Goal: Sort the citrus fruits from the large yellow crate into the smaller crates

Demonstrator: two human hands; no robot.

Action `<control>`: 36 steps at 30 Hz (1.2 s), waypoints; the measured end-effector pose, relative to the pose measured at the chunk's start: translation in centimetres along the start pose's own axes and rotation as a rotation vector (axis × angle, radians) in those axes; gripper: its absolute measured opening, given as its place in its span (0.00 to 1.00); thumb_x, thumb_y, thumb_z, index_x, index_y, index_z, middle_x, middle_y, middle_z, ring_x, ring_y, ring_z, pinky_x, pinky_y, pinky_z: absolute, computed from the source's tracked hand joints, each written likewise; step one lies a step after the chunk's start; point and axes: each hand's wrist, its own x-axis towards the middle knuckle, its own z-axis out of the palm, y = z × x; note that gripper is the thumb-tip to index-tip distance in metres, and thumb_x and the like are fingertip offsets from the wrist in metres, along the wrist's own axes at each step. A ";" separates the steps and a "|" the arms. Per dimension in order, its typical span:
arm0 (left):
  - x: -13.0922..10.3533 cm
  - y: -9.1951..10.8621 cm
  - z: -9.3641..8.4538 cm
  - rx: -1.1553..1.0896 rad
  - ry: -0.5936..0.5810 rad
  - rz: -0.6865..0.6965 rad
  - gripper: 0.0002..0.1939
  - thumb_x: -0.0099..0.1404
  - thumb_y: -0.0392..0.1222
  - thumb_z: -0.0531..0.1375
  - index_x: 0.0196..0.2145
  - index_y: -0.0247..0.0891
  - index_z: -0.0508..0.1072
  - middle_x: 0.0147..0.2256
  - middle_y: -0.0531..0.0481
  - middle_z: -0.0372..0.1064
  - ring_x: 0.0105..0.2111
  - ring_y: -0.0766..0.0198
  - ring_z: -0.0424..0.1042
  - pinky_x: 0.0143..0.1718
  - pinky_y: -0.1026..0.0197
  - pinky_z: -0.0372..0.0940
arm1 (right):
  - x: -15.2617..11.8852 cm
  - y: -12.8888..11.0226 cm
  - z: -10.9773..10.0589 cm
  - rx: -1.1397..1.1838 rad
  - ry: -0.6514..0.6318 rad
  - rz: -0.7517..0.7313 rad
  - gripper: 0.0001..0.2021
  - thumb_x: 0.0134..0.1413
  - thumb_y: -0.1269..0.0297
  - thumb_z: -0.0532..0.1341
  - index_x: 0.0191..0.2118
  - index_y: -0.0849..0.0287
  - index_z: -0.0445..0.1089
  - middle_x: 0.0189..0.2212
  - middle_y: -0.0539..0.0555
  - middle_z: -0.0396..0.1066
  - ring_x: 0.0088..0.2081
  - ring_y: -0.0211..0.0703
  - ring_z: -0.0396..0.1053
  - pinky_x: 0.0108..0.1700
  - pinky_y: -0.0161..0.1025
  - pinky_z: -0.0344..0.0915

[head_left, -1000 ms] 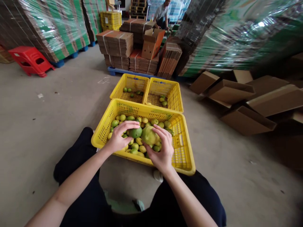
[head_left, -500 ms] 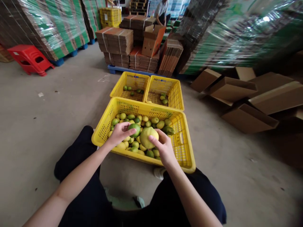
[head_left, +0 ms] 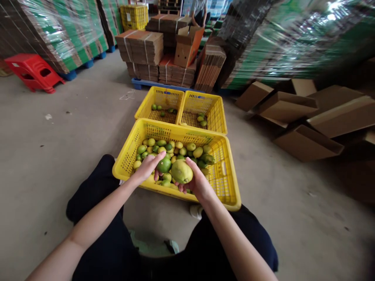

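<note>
Over the near yellow crate [head_left: 175,127], my left hand [head_left: 148,168] is closed on a green lemon [head_left: 164,165], its thumb laid along the top. Close beside it, my right hand [head_left: 198,181] holds a larger yellow-green lemon [head_left: 181,171], with the fingers curled beneath and the thumb on its upper side. Below both hands, many green and yellow lemons [head_left: 198,152] lie loose in the crate, mostly in its left and middle part.
Beyond the near crate stand two smaller yellow crates, the left [head_left: 141,111] and the right [head_left: 220,113], each with a few green fruits. Open cardboard boxes [head_left: 288,107] lie at right. A red stool [head_left: 33,72] is at left. Bundled cartons [head_left: 140,47] and a person [head_left: 199,11] are behind.
Both lemons have been turned in my fingers. The right one now shows another side, and my left thumb has moved up from the green lemon's face to its top.
</note>
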 end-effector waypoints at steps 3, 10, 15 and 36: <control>0.0 -0.1 0.0 0.018 0.003 -0.016 0.36 0.66 0.71 0.52 0.15 0.38 0.67 0.14 0.49 0.66 0.10 0.69 0.61 0.13 0.65 0.54 | 0.1 0.1 0.0 0.003 -0.021 0.043 0.30 0.55 0.35 0.55 0.24 0.60 0.71 0.14 0.55 0.71 0.13 0.38 0.66 0.14 0.31 0.58; 0.0 -0.2 -0.5 0.157 0.113 0.244 0.29 0.66 0.68 0.55 0.26 0.38 0.72 0.24 0.47 0.73 0.27 0.60 0.74 0.28 0.62 0.68 | 0.2 0.2 -0.3 0.023 0.051 -0.169 0.26 0.50 0.38 0.63 0.32 0.60 0.73 0.20 0.53 0.74 0.17 0.39 0.67 0.18 0.34 0.63; 0.4 -0.5 -0.7 0.225 0.158 0.591 0.26 0.60 0.59 0.68 0.49 0.41 0.71 0.45 0.44 0.75 0.45 0.55 0.77 0.46 0.57 0.72 | -0.3 0.0 -0.6 -0.226 0.316 -0.650 0.25 0.42 0.47 0.74 0.41 0.57 0.71 0.35 0.53 0.77 0.36 0.48 0.76 0.37 0.42 0.76; 0.0 -0.9 -0.4 0.192 0.212 0.841 0.25 0.60 0.42 0.71 0.54 0.47 0.74 0.55 0.43 0.64 0.56 0.54 0.70 0.50 0.53 0.75 | 0.3 1.5 -1.1 -0.847 0.644 -1.390 0.27 0.53 0.67 0.70 0.58 0.44 0.69 0.55 0.58 0.66 0.55 0.57 0.71 0.55 0.60 0.73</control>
